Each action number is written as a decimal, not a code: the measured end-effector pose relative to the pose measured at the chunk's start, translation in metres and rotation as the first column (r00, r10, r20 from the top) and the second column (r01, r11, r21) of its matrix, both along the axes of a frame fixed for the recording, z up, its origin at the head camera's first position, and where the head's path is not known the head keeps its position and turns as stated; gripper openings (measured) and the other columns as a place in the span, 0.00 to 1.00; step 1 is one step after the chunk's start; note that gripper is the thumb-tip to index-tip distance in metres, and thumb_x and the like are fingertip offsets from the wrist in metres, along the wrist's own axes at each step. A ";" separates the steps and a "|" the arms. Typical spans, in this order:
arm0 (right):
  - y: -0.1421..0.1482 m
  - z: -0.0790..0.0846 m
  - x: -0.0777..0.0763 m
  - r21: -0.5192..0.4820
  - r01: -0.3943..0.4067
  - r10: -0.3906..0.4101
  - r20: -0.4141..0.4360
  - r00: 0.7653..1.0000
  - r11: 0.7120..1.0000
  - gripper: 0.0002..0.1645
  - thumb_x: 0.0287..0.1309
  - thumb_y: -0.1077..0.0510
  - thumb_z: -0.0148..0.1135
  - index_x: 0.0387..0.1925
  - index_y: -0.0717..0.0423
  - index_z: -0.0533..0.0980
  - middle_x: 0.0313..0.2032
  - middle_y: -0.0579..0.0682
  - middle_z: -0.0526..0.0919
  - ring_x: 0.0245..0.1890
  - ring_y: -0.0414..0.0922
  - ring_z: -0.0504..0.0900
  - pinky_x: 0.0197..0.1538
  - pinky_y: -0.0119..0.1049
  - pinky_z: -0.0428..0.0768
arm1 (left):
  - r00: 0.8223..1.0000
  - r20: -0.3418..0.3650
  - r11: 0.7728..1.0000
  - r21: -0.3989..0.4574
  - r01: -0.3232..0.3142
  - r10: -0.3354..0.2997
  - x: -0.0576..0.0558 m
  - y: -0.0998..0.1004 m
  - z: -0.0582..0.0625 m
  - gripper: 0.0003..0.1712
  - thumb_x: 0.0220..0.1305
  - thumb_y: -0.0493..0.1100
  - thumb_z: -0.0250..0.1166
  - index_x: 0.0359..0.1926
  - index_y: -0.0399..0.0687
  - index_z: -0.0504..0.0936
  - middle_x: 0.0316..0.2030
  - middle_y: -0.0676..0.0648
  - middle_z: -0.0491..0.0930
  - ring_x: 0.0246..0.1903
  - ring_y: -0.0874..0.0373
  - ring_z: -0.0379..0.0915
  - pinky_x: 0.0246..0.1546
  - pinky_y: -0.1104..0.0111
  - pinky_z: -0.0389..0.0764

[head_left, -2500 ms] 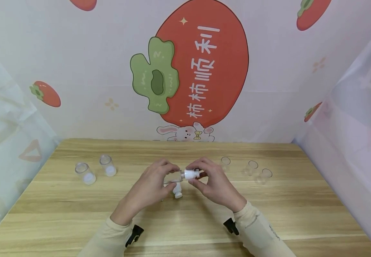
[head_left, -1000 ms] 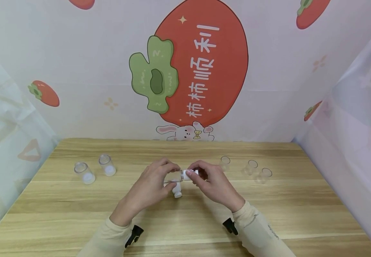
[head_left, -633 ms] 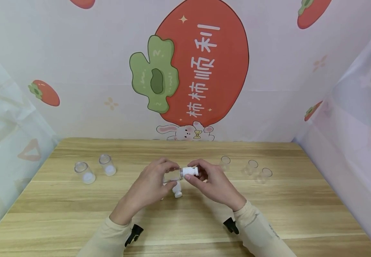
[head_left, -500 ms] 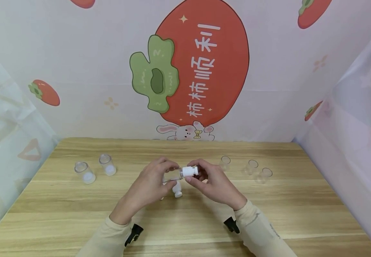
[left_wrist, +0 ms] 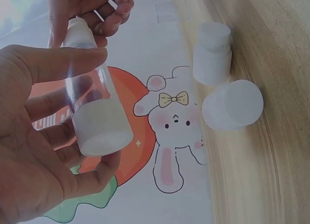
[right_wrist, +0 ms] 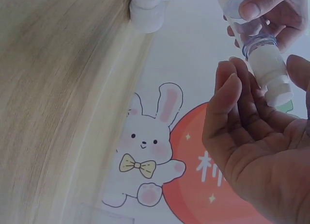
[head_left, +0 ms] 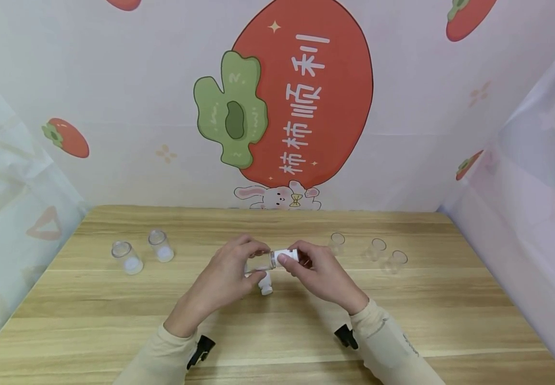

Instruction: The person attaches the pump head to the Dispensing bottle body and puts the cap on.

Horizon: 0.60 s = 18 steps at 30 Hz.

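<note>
My left hand point(head_left: 226, 272) grips a small clear bottle point(left_wrist: 102, 129) with a white base, held sideways above the table. A stepped white top point(right_wrist: 266, 64) sits at the bottle's mouth, pointing right. My right hand point(head_left: 324, 274) has its fingers curled round that top, and its thumb lies over it in the head view. Below the bottle, another stepped white top point(head_left: 266, 286) stands on the table, partly covered by my left hand. The left wrist view shows two such loose pieces, the nearer white top point(left_wrist: 233, 105) being hidden from the head camera.
At the table's left stand two open clear bottles with white bottoms, the front bottle point(head_left: 127, 259) and the back bottle point(head_left: 161, 246). Three clear caps point(head_left: 396, 262) stand at the right. A printed cloth point(head_left: 402, 107) rises behind the wooden table point(head_left: 277, 342).
My right thumb and fingers have shifted back and forth on the white top, uncovering it and then covering it again. My left hand and the bottle stay almost in place.
</note>
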State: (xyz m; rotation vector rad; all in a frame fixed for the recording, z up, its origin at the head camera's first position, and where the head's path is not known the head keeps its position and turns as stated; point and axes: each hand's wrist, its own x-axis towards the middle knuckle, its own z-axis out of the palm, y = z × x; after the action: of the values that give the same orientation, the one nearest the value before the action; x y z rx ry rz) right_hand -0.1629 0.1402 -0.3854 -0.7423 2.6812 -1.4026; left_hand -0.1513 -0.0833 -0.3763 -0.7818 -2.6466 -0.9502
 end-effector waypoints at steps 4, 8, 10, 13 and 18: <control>0.000 0.000 0.000 -0.011 0.007 -0.007 0.015 1.000 1.000 0.15 0.71 0.44 0.61 0.45 0.50 0.80 0.30 0.44 0.81 0.28 0.42 0.79 0.29 0.35 0.79 | 1.000 0.005 1.000 0.003 0.000 0.000 0.000 0.000 0.000 0.22 0.50 0.34 0.79 0.48 0.44 0.86 0.41 0.51 0.80 0.42 0.51 0.78 0.42 0.58 0.79; 0.001 0.000 -0.001 -0.039 -0.010 0.009 -0.012 1.000 0.999 0.18 0.68 0.47 0.66 0.53 0.52 0.79 0.37 0.44 0.83 0.33 0.42 0.81 0.37 0.37 0.83 | 1.000 0.020 1.000 0.009 -0.004 0.004 0.000 -0.001 0.001 0.22 0.51 0.34 0.80 0.48 0.44 0.86 0.41 0.52 0.80 0.42 0.51 0.78 0.42 0.59 0.79; 0.001 0.001 -0.001 -0.045 -0.023 0.022 -0.038 0.999 0.999 0.20 0.65 0.50 0.69 0.55 0.52 0.78 0.41 0.44 0.83 0.36 0.41 0.82 0.40 0.37 0.84 | 0.999 0.033 1.000 0.009 -0.005 0.005 0.000 -0.001 0.001 0.22 0.51 0.35 0.80 0.48 0.44 0.86 0.41 0.52 0.80 0.42 0.51 0.78 0.41 0.59 0.79; 0.003 0.001 -0.002 -0.049 -0.053 0.049 -0.068 0.996 0.997 0.23 0.62 0.54 0.72 0.56 0.53 0.77 0.44 0.44 0.83 0.38 0.42 0.82 0.43 0.37 0.84 | 0.999 0.047 1.000 0.003 -0.009 0.009 0.000 -0.001 0.001 0.22 0.51 0.34 0.79 0.49 0.43 0.86 0.41 0.51 0.80 0.42 0.51 0.78 0.41 0.59 0.79; 0.005 0.000 -0.003 -0.068 -0.093 0.087 -0.085 0.993 0.993 0.24 0.58 0.60 0.75 0.56 0.54 0.78 0.45 0.45 0.83 0.38 0.45 0.83 0.42 0.38 0.85 | 0.998 0.056 1.000 0.002 -0.012 0.012 0.000 -0.001 0.001 0.21 0.51 0.33 0.79 0.48 0.42 0.86 0.40 0.50 0.80 0.41 0.51 0.78 0.40 0.58 0.79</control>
State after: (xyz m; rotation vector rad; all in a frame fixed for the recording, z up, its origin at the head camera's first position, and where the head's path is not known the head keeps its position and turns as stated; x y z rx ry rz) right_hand -0.1664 0.1451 -0.3850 -0.9342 2.6314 -1.4857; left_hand -0.1516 -0.0842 -0.3755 -0.7492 -2.6941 -0.9856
